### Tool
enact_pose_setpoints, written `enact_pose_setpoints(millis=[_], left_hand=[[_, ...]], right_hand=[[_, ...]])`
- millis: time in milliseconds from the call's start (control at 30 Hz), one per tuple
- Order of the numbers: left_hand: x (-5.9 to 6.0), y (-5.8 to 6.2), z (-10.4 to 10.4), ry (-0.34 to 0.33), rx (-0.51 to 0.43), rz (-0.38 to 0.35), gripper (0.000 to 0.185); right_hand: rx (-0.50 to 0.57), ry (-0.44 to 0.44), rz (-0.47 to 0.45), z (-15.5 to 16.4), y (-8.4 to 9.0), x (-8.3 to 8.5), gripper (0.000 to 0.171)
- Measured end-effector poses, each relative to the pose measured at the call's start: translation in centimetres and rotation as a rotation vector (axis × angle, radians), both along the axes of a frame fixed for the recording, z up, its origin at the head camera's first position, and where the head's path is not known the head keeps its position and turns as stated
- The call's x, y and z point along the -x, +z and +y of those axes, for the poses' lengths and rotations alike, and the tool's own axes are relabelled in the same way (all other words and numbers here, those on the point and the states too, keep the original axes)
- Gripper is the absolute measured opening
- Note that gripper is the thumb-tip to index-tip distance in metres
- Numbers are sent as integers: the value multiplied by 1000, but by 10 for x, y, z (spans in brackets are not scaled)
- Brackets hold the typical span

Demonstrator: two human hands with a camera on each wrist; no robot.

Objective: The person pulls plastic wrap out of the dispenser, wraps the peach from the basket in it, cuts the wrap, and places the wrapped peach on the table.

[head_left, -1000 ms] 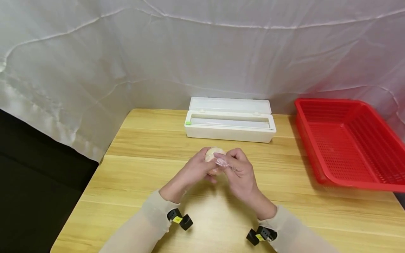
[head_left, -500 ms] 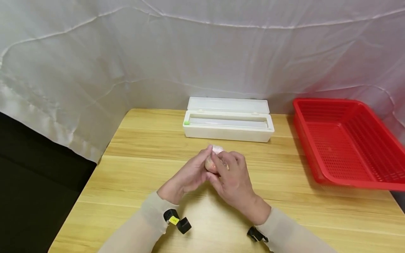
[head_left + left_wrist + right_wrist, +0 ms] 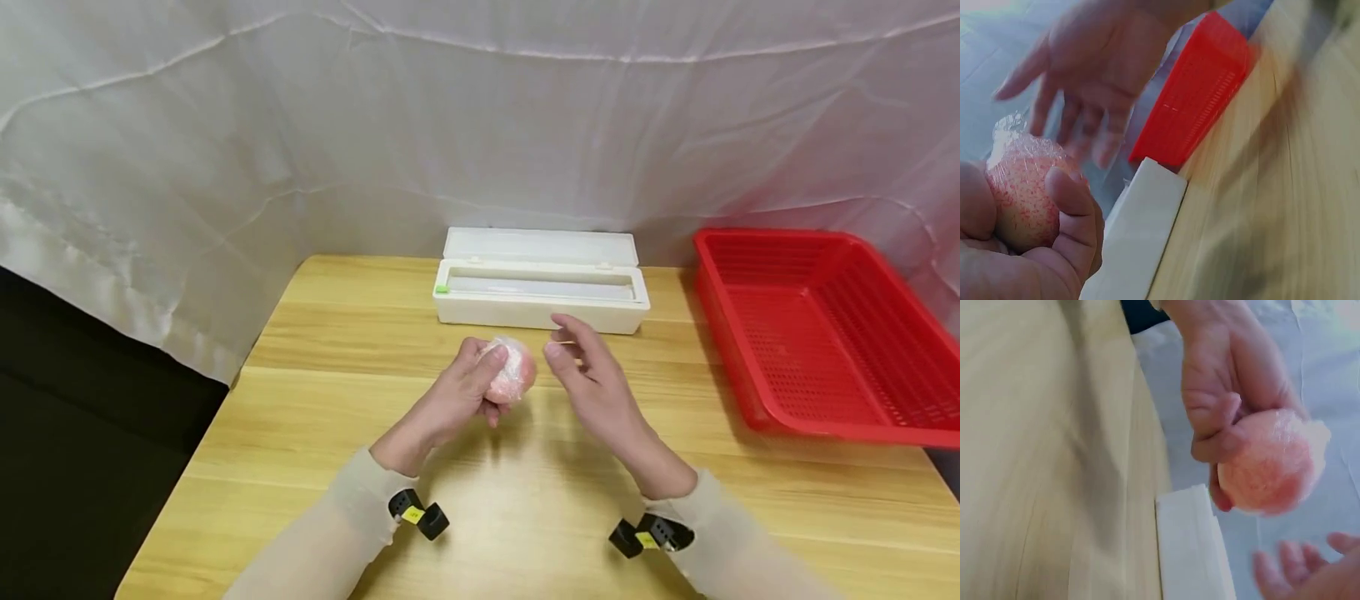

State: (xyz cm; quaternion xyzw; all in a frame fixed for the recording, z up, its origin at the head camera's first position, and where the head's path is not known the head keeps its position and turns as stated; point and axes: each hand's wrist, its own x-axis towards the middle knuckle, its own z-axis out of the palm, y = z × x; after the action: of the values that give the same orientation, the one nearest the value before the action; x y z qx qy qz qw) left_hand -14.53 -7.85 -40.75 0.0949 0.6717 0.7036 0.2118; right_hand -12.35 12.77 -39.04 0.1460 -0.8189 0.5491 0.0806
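The wrapped peach [image 3: 510, 372] sits above the table [image 3: 360, 417], gripped by the left hand [image 3: 457, 398], whose thumb and fingers curl round it. The right hand [image 3: 592, 379] hangs just beside it, fingers loose, holding nothing. Behind stand a white box [image 3: 540, 287] and a red basket [image 3: 817, 333].

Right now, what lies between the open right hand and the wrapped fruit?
Nothing: in the head view a bare gap separates the right hand from the film-wrapped fruit, which the left hand grips.
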Motion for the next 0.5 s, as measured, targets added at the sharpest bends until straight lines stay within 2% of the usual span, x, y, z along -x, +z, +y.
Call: enact_pose_setpoints(millis=[33,100,167,233,367,500], left_hand=[[-1,1,1,-23,2,8,46],[-3,3,3,-67,11,27,48],[-6,5,4,-97,35,46,51],[-8,6,4,-104,74,54,53],[-9,7,3,-81,124,54,54],[-8,9,9,-8,24,-15,54]], right_hand=[[-20,49,-97,1,2,3,50],[-69,177,-196,0,0,6,63],[-140,257,-184,-3,-6,5,75],[-209,289,-104,-6,-13,2,84],[-303,227,63,-13,-27,-3,91],[-281,74,118,-21,-29,-5,88]])
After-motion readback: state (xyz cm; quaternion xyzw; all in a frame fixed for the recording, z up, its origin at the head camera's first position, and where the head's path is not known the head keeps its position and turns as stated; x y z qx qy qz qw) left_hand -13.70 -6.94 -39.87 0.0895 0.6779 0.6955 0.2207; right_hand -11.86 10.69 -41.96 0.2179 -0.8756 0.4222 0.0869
